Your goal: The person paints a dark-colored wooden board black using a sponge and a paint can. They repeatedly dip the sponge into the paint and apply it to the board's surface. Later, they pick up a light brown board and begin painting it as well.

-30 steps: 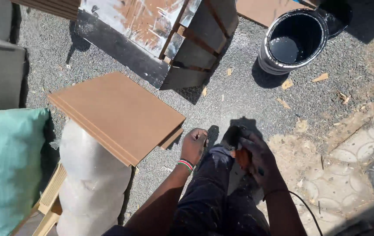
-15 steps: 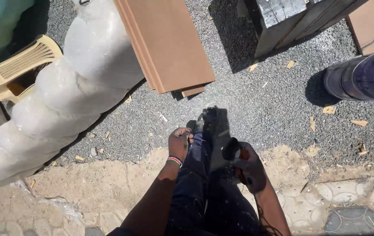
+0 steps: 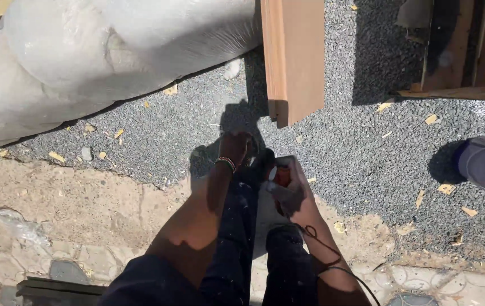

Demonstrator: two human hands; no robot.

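Hands low over gravel below a brown board (image 3: 294, 56): right hand (image 3: 289, 190) grips a corded tool (image 3: 281, 175); left hand's (image 3: 234, 148) grip unclear.

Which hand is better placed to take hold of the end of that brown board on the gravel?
Left, probably. The left hand is empty and lies nearest the brown board end, just below it. The right hand is already wrapped around a small orange-and-white tool with a black cord trailing from it.
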